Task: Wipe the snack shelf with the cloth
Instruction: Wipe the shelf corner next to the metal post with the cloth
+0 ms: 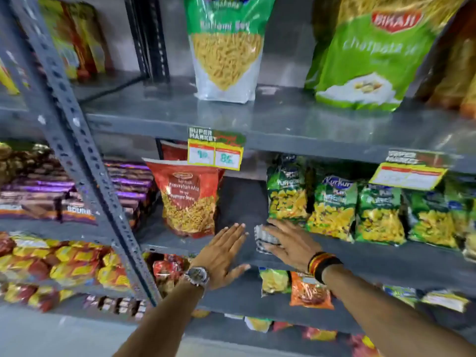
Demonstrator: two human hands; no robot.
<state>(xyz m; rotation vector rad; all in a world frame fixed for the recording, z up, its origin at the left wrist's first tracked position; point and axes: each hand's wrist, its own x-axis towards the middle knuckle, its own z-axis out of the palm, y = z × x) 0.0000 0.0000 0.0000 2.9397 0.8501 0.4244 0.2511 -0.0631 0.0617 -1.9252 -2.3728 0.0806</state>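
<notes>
- Left hand (223,256): flat, fingers spread, palm down on the front lip of the snack shelf (386,261). Holds nothing. Wristwatch (197,275) on that wrist.
- Right hand (286,243): palm down, fingers splayed, pressing the cloth (265,239) onto the shelf surface. Looks pinned under the fingers rather than pinched; thumb grip not visible.
- Cloth: small, bunched, grey-white pattern, lying in the bare gap just left of the green packs. Reads as soft and light, so it will conform to the surface but crumple and slide out unless pressed flat. Best hold: flat palm over the middle, fingers trapping the leading edge.
- Shelf: grey painted metal, stiff and smooth, so the cloth should glide easily. Front edge is a hard lip.
- Open room: only the bare strip between the red Navratan Mix pack (189,199) and the green snack packs (332,204). Strokes can run front to back; sideways travel is short.
- Packs are light and free-standing, so a nudge would likely tip or shove them. The right fingers are already touching or just beside the nearest green pack.
- Above: the price tag (215,150) hangs from the upper shelf over the gap. Slotted upright post (85,161) is well left.
</notes>
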